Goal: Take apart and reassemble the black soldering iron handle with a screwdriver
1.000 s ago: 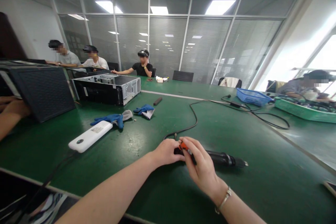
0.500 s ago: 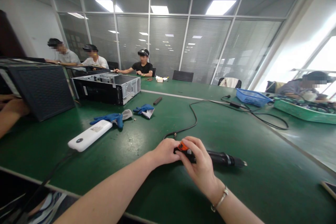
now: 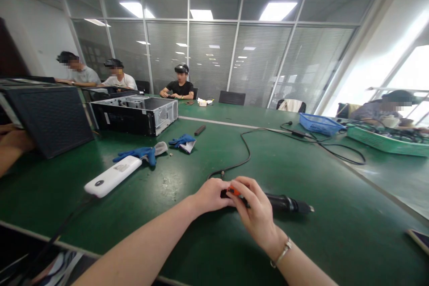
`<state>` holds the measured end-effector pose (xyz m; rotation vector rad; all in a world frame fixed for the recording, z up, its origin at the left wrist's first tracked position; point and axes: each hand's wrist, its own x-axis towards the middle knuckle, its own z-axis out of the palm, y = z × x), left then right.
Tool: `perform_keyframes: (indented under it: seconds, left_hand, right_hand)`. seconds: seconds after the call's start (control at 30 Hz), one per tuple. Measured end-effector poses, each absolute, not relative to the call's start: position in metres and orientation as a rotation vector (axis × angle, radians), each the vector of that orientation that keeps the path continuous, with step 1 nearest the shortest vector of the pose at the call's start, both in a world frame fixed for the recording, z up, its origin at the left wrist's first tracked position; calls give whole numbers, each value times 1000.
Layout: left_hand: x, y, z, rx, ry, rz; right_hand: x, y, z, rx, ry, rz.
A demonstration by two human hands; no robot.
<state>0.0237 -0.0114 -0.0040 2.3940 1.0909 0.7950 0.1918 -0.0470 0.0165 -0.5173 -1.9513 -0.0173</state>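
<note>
Head view showed two bare hands near the middle of the green counter (image 3: 335, 237), both at a dark cylindrical tool (image 3: 286, 203) that lay with its metal tip toward the right. The left hand (image 3: 213, 195) curled around the tool's left end, its thumb and forefinger closed on the dark body; its other fingers were hidden. The right hand (image 3: 255, 208), with a bracelet (image 3: 282, 254) at its wrist, pinched a small orange piece (image 3: 233, 191) between thumb and fingers above that same end; whether the piece was joined to the tool could not be told. A black cord (image 3: 247, 148) ran from just beyond the left hand toward the far right, near a blue basket (image 3: 321, 124) and a green basket (image 3: 385, 141). To the left lay a white oblong device (image 3: 114, 176), touching a blue-and-grey glove (image 3: 146, 153), with a second glove (image 3: 183, 142) and a brown bar (image 3: 200, 130) farther off. An open computer case (image 3: 134, 114) stood at far left, beside a black panelled case (image 3: 55, 118).
</note>
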Motion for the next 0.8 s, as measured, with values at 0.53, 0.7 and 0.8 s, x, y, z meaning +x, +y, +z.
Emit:
perform_keyframes:
  seconds: [0.53, 0.7, 0.8]
  left_hand:
    - [24, -12, -2, 2406, 1122, 803]
    - [22, -12, 0, 2442, 1111, 776]
    - [20, -13, 0, 2425, 1085, 797]
  right_hand:
    - [194, -45, 18, -444, -2017, -22]
    - [199, -53, 20, -354, -1823, -15]
    - [206, -61, 27, -385, -1870, -9]
